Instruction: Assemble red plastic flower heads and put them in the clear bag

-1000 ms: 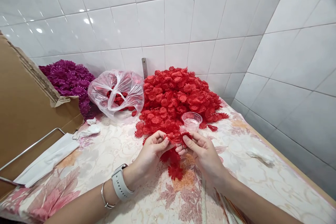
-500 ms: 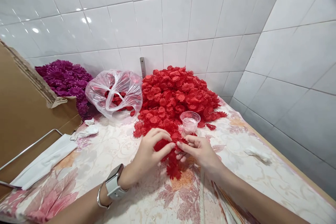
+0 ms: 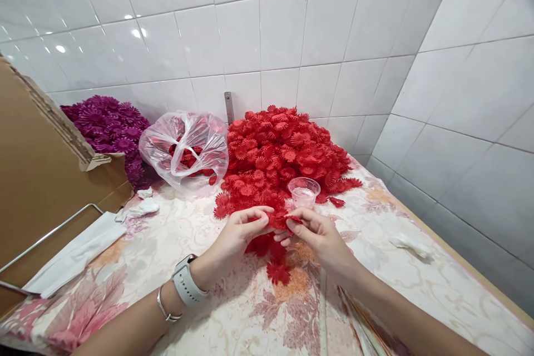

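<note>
My right hand (image 3: 315, 232) pinches a red artificial flower piece (image 3: 293, 225) between thumb and fingers, above the tablecloth. Close to it on the left, my left hand (image 3: 246, 229) has its thumb and forefinger brought together. Whatever its fingertips hold is hidden against the red behind them. Under and just beyond both hands lie loose red flower pieces (image 3: 278, 272), spilling from a large heap of red flowers (image 3: 283, 150). A small clear plastic cup (image 3: 304, 193) stands just past my right hand. My left wrist wears a watch and a bangle.
A tied clear plastic bag (image 3: 183, 150) with red pieces sits left of the heap, beside a purple flower pile (image 3: 110, 128). A cardboard box (image 3: 45, 178) stands at far left. Thin sticks (image 3: 362, 322) lie by my right forearm. Tiled walls (image 3: 283, 28) bound the table.
My left hand has turned and its fingers have closed in more. My right fingers have curled around a red flower piece that now shows at their tips. The view has shifted slightly.
</note>
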`<state>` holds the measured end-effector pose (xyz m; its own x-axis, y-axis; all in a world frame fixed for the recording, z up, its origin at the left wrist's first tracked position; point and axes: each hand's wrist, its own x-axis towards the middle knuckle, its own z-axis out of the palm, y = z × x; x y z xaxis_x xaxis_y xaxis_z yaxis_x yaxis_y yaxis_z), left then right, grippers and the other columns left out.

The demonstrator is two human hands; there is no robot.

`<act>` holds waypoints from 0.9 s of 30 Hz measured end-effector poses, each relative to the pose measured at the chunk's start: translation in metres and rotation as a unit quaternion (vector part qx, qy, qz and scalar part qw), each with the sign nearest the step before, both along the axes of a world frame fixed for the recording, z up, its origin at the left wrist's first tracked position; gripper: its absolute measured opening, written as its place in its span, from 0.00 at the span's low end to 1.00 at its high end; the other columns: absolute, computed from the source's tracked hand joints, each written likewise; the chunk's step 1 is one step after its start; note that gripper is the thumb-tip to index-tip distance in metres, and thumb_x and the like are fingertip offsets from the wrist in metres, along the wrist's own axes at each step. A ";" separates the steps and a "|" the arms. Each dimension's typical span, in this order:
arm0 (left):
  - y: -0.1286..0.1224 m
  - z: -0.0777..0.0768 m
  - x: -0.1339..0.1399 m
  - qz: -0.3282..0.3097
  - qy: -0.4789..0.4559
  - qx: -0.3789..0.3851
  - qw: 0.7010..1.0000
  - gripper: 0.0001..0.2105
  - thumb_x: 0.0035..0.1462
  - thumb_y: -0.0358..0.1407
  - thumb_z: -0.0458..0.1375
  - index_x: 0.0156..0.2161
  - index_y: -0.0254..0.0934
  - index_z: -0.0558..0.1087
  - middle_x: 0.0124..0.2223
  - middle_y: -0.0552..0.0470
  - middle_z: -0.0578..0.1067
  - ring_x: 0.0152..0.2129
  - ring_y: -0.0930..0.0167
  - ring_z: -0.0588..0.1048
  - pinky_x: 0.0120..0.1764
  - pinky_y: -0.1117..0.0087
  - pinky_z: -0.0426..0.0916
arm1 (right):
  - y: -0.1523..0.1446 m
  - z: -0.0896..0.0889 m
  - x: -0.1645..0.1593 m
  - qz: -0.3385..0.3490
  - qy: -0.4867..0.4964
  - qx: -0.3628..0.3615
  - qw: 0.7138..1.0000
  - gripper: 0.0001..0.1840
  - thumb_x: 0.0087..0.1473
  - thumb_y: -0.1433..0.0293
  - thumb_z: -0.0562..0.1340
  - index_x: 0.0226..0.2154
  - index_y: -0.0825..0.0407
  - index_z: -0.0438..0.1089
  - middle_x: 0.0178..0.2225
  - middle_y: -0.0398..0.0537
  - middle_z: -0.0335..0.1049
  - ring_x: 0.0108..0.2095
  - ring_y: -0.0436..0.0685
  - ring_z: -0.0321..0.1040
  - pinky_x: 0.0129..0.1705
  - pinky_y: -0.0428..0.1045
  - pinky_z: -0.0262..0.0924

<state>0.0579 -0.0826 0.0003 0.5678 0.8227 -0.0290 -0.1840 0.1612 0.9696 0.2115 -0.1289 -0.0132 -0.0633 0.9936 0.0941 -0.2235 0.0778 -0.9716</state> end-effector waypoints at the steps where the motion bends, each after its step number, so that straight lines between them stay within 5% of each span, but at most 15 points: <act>1: 0.000 -0.001 0.000 0.007 -0.015 -0.011 1.000 0.07 0.45 0.35 0.61 0.24 0.33 0.69 0.37 0.51 0.71 0.27 0.75 0.69 0.38 0.70 0.64 | 0.001 0.000 0.000 -0.006 0.024 -0.002 1.000 0.11 0.46 0.62 0.63 0.27 0.53 0.66 0.26 0.44 0.72 0.28 0.53 0.71 0.34 0.49 0.65; 7: 0.006 -0.002 -0.003 0.086 -0.075 -0.041 0.993 0.10 0.44 0.35 0.61 0.24 0.35 0.61 0.30 0.56 0.66 0.33 0.72 0.71 0.43 0.69 0.63 | 0.003 0.000 0.006 -0.061 0.103 -0.017 0.993 0.13 0.43 0.61 0.65 0.28 0.53 0.67 0.27 0.45 0.74 0.30 0.53 0.72 0.36 0.48 0.66; 10: 0.012 -0.001 -0.008 0.149 0.047 0.116 0.981 0.08 0.45 0.33 0.60 0.29 0.37 0.63 0.36 0.54 0.68 0.39 0.68 0.70 0.45 0.65 0.61 | 0.004 0.003 0.009 -0.068 0.076 -0.030 0.994 0.15 0.41 0.61 0.66 0.29 0.54 0.67 0.27 0.46 0.74 0.30 0.52 0.72 0.36 0.47 0.66; 13: 0.010 0.002 -0.011 0.196 0.183 0.327 0.906 0.10 0.46 0.31 0.59 0.36 0.39 0.67 0.43 0.51 0.68 0.45 0.66 0.65 0.50 0.62 0.56 | 0.004 0.004 0.009 -0.058 0.029 -0.050 0.997 0.16 0.39 0.61 0.67 0.25 0.55 0.66 0.21 0.46 0.73 0.23 0.52 0.71 0.28 0.46 0.66; 16: 0.002 0.006 -0.010 0.157 0.232 0.408 0.869 0.03 0.51 0.35 0.57 0.32 0.39 0.71 0.46 0.49 0.67 0.47 0.66 0.63 0.51 0.62 0.54 | 0.002 0.002 0.005 -0.061 -0.006 -0.070 0.996 0.18 0.37 0.59 0.67 0.20 0.54 0.61 0.18 0.45 0.71 0.18 0.51 0.69 0.20 0.45 0.62; 20: -0.008 0.006 -0.003 0.067 0.238 0.344 0.906 0.05 0.49 0.37 0.58 0.30 0.40 0.74 0.44 0.49 0.69 0.45 0.66 0.66 0.49 0.63 0.56 | -0.001 -0.005 0.000 -0.049 -0.037 -0.072 0.996 0.19 0.38 0.61 0.65 0.18 0.51 0.53 0.13 0.39 0.67 0.13 0.48 0.62 0.15 0.43 0.55; 27: -0.008 0.005 0.001 0.041 0.168 0.207 0.963 0.05 0.46 0.33 0.59 0.22 0.35 0.71 0.43 0.49 0.69 0.40 0.68 0.68 0.46 0.67 0.59 | -0.004 -0.007 0.000 -0.063 -0.221 0.037 0.972 0.11 0.41 0.70 0.63 0.20 0.52 0.58 0.17 0.36 0.62 0.20 0.47 0.60 0.22 0.43 0.53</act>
<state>0.0589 -0.0902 0.0049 0.5169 0.8445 0.1400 0.1560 -0.2537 0.9546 0.2113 -0.1331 -0.0197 0.0087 0.9876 0.1570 0.2307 0.1507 -0.9613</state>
